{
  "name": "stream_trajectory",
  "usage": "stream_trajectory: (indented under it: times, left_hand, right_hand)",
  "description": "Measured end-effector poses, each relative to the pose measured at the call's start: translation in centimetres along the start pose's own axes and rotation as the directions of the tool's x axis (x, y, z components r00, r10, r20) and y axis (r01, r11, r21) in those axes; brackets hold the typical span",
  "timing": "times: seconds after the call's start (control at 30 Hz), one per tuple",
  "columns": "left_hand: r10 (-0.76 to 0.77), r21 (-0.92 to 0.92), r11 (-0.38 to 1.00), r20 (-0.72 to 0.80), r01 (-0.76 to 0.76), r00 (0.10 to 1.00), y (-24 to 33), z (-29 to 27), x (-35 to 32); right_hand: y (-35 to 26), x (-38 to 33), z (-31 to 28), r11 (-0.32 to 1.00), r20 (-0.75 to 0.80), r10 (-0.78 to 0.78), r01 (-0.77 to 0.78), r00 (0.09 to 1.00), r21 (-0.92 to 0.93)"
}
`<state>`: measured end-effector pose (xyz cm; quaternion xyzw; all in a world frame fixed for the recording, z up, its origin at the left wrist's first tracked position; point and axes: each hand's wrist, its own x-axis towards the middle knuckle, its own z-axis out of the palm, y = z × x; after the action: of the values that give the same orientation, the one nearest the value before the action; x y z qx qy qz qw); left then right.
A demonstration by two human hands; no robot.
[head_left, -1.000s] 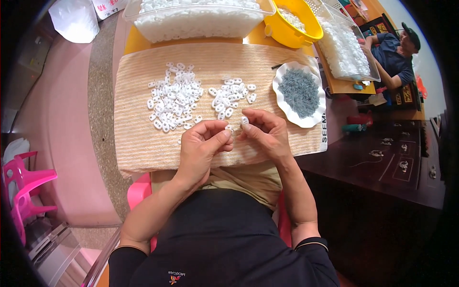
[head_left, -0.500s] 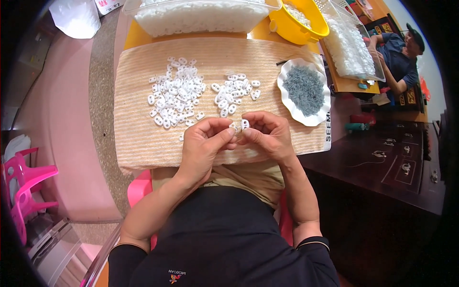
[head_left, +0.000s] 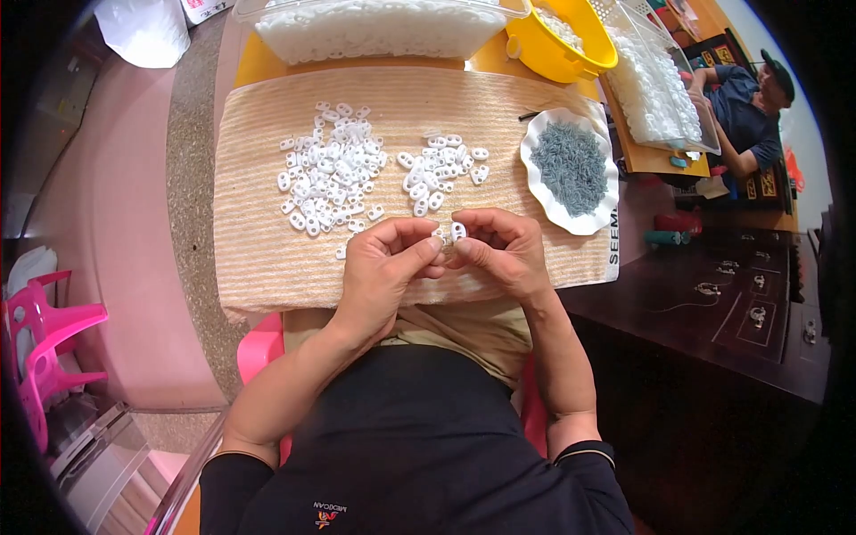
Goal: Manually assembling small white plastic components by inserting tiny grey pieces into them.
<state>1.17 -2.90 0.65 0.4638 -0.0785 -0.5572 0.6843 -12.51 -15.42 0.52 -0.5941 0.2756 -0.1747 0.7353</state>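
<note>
A small white plastic piece [head_left: 457, 232] sits pinched at the fingertips, right where both hands meet, just above the near edge of the striped beige cloth [head_left: 267, 259]. The right hand [head_left: 499, 254] curls around it, thumb and forefinger closed on the piece; the left hand [head_left: 383, 267] presses in from the other side, fingers bunched tight against the same spot, though whether it grips a second part there is too small to tell. Just beyond the knuckles lies a small heap of white pieces [head_left: 437, 169], and to its left a bigger, looser heap of white pieces [head_left: 330, 174], both on the cloth. Off to the right, a scalloped white dish [head_left: 535, 192] holds a mound of tiny grey parts [head_left: 571, 165]. Further back, a clear tub of white pieces [head_left: 374, 27] and a yellow bowl [head_left: 557, 53] stand on the table. At the far right, another person [head_left: 744, 111] sits at work.
</note>
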Motion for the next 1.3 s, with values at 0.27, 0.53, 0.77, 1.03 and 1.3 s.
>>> stream_trajectory:
  times: [0.27,0.53,0.77,1.03,1.3]
  left_hand:
    - [0.001,-0.003,1.000,0.010,-0.001,1.000,0.04,0.02,-0.06]
    - [-0.001,-0.006,1.000,0.007,0.001,1.000,-0.15,0.04,-0.07]
    - [-0.027,-0.021,0.999,0.001,0.027,1.000,-0.07,0.23,-0.08]
    - [-0.056,-0.020,0.998,0.017,0.056,0.998,0.12,0.07,-0.12]
    - [-0.142,-0.096,0.984,0.067,0.148,0.988,0.29,0.13,-0.11]
  right_hand:
    - [0.06,-0.04,-0.50,0.996,0.068,-0.032,0.037,0.997,-0.082]
    - [-0.05,-0.15,-0.14,0.999,0.079,-0.006,0.010,0.997,-0.054]
    - [-0.41,-0.23,-0.13,0.996,0.070,-0.004,0.010,0.998,-0.091]
    - [-0.03,-0.14,-0.09,1.000,0.081,-0.004,0.006,0.997,-0.030]
    - [-0.17,-0.38,-0.43,0.999,0.092,0.012,-0.015,0.996,0.036]
